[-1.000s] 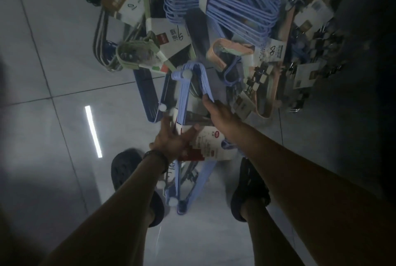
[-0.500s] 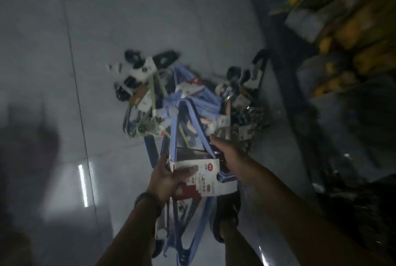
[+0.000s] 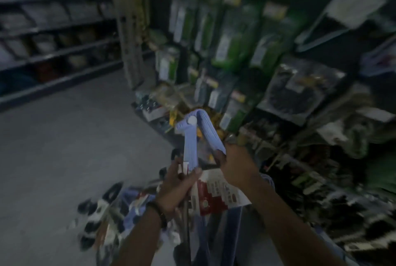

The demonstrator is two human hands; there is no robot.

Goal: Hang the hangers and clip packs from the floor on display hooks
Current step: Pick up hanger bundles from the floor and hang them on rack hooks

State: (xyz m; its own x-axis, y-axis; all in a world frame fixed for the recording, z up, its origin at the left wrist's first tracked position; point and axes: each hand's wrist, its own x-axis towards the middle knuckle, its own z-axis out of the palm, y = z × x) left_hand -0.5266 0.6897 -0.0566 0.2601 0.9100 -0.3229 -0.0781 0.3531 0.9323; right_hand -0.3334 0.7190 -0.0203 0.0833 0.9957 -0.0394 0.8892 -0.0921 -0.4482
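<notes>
A bundle of light blue hangers (image 3: 200, 135) with a white and red card label (image 3: 216, 193) is held up in front of me, hook end upward. My left hand (image 3: 176, 182) grips its left arm near the label. My right hand (image 3: 235, 166) grips the right arm of the same bundle. Below my arms, the pile of other hangers and clip packs (image 3: 111, 208) lies blurred on the grey floor (image 3: 64, 148).
A display rack (image 3: 246, 40) full of hanging packaged goods rises right ahead and to the right. Dark shelving (image 3: 53, 30) runs along the far left across the aisle. The whole view is dim and motion-blurred.
Both hands have lifted the blue hanger bundle off the floor pile. My view has swung up from the floor to the display rack.
</notes>
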